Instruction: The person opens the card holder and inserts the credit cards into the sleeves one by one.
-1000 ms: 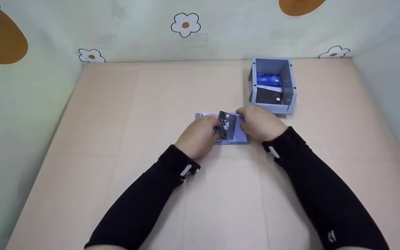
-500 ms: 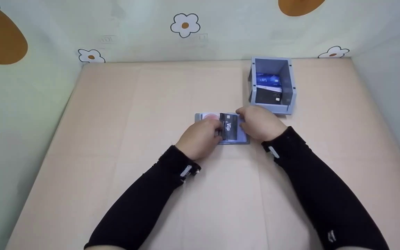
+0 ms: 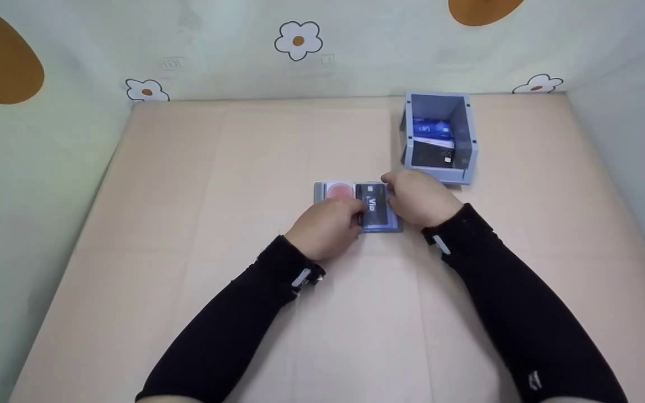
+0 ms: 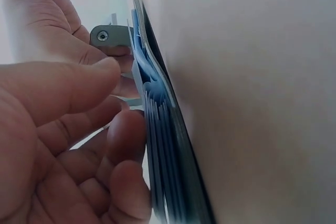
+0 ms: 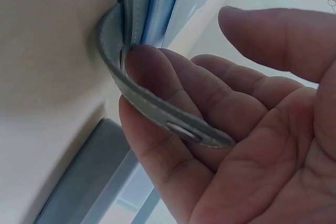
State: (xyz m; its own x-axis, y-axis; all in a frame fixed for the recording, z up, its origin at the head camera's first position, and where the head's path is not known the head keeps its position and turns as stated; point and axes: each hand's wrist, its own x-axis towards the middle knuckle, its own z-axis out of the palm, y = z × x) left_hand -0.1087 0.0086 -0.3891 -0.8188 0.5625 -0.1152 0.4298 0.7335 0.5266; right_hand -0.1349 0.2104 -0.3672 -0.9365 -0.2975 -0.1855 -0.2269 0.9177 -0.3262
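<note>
A grey-green card holder (image 3: 319, 193) with clear sleeves lies open on the table in the head view. A black VIP card (image 3: 375, 204) lies at its right-hand sleeve, mostly within the sleeve as far as I can see. My left hand (image 3: 325, 226) has curled fingertips at the card's left edge; the left wrist view shows those fingers against the stacked sleeves (image 4: 163, 156). At the holder's right edge is my right hand (image 3: 420, 198). In the right wrist view its fingers touch the edge beside the snap strap (image 5: 152, 106), with the thumb held apart.
Just behind my right hand stands a grey plastic bin (image 3: 471, 129). Inside it lie a blue VIP card (image 3: 433, 129) and another black card (image 3: 433, 154). The beige tabletop (image 3: 216, 168) meets a pale wall (image 3: 216, 61) at the back.
The black card has gone from tilted to flat and slid right along the sleeve. My left hand has followed it rightward, uncovering a pink round print. My right hand stays put.
</note>
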